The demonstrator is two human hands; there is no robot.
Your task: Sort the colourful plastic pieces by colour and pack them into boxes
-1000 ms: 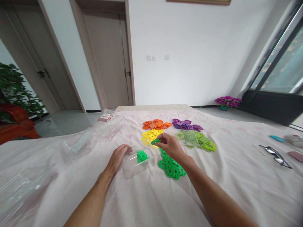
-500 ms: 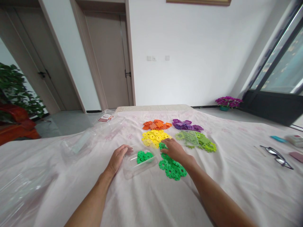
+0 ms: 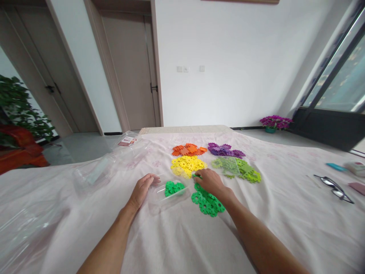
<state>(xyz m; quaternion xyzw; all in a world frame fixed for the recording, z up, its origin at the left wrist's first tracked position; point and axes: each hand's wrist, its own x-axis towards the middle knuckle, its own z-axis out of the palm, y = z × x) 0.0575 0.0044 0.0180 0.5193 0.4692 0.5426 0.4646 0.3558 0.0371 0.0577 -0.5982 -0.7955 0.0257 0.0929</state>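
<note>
My left hand (image 3: pixel 142 190) rests against the left end of a clear plastic box (image 3: pixel 159 198), fingers curled on its rim. A few dark green snowflake discs (image 3: pixel 173 188) lie inside the box. My right hand (image 3: pixel 209 181) is down on the pile of dark green discs (image 3: pixel 207 202), and its fingertips pinch one green disc (image 3: pixel 196 176) at the pile's far edge. Yellow discs (image 3: pixel 186 165) lie just beyond both hands.
Orange discs (image 3: pixel 188 150), purple discs (image 3: pixel 225 151) and light green discs (image 3: pixel 248 173) with a clear box (image 3: pixel 227 166) lie on the pink-white sheet (image 3: pixel 182 236). Empty clear boxes (image 3: pixel 92 174) sit left. Glasses (image 3: pixel 333 186) lie at right.
My right hand dropped the lifted green disc into the clear box, then went down to the green pile and pinched another one. The left hand stayed on the box.
</note>
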